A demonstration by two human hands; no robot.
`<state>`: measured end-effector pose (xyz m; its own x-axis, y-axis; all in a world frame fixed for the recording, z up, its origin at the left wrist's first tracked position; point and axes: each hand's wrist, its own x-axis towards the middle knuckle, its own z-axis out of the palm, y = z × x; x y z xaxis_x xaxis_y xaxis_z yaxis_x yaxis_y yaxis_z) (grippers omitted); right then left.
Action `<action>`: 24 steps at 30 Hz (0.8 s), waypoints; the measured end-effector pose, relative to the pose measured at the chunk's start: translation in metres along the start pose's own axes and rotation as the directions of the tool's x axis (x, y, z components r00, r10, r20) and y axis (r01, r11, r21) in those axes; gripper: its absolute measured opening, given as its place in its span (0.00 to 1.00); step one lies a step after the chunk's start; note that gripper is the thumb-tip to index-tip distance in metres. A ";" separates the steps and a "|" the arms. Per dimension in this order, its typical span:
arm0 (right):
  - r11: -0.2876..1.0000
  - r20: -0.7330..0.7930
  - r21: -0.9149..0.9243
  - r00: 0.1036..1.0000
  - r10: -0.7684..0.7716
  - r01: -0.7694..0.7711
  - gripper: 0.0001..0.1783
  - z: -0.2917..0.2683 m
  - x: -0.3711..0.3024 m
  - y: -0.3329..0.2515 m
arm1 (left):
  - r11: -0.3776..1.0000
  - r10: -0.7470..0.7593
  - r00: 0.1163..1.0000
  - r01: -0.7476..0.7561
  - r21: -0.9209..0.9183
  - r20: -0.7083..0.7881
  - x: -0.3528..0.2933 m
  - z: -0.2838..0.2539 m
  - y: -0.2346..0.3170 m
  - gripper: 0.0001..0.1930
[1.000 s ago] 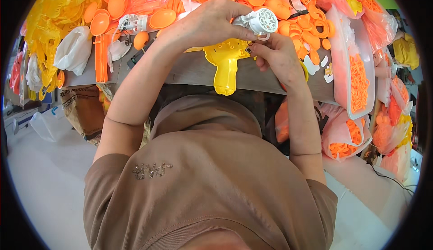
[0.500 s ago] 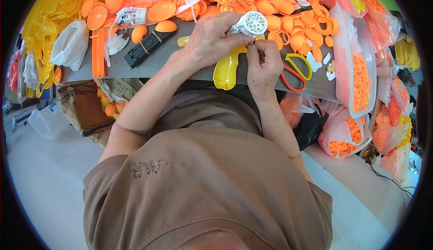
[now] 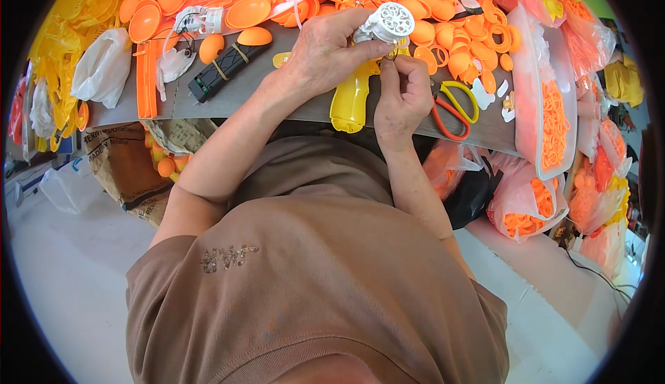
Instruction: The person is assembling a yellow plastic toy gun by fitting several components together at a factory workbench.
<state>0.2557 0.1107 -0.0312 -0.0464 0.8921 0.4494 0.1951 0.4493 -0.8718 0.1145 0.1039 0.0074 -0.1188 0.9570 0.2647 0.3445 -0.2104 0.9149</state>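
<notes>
My left hand (image 3: 318,58) is closed around a white plastic part (image 3: 393,22) with a round face full of holes, holding it above the table. Just below that part, my right hand (image 3: 402,100) pinches thumb and forefinger together at what looks like a thin dark wire; the fingertips partly hide it. Between both hands a yellow plastic shell (image 3: 350,103), shaped like a handle, lies at the table's front edge. Scissors (image 3: 451,117) with red and yellow-green handles rest beside my right hand.
Orange cups and rings (image 3: 450,45) are heaped at the back. On the left lie a black banded block (image 3: 225,72), another white part (image 3: 199,20), an orange strip (image 3: 147,83) and a white bag (image 3: 104,69). A clear bin (image 3: 530,107) of orange pieces stands at right.
The white part has shifted slightly up and to the right, and turned a little, in my left hand. My right hand stays pinched close beneath it. The view has shifted slightly.
</notes>
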 end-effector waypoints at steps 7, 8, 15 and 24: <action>0.925 0.134 -0.240 0.953 -0.270 0.296 0.06 -0.006 0.003 0.002 | 0.999 0.003 1.000 -0.002 -0.050 0.010 -0.001 -0.002 0.001 0.16; 0.916 0.152 -0.258 0.949 -0.277 0.308 0.06 -0.007 0.003 0.001 | 0.999 0.002 1.000 -0.001 -0.051 0.009 -0.001 -0.002 0.001 0.16; 0.907 0.132 -0.323 0.962 -0.239 0.269 0.08 -0.004 0.007 -0.004 | 0.997 0.064 0.998 -0.063 0.039 -0.017 0.000 0.002 -0.003 0.15; 0.882 0.081 -0.396 0.966 -0.245 0.256 0.09 0.001 0.007 -0.001 | 0.987 0.152 0.986 -0.147 0.067 -0.070 0.001 0.006 -0.009 0.15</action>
<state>0.2546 0.1162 -0.0276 -0.1715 0.7559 0.6318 0.5477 0.6062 -0.5767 0.1169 0.1080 -0.0021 -0.1301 0.8975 0.4215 0.4200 -0.3352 0.8434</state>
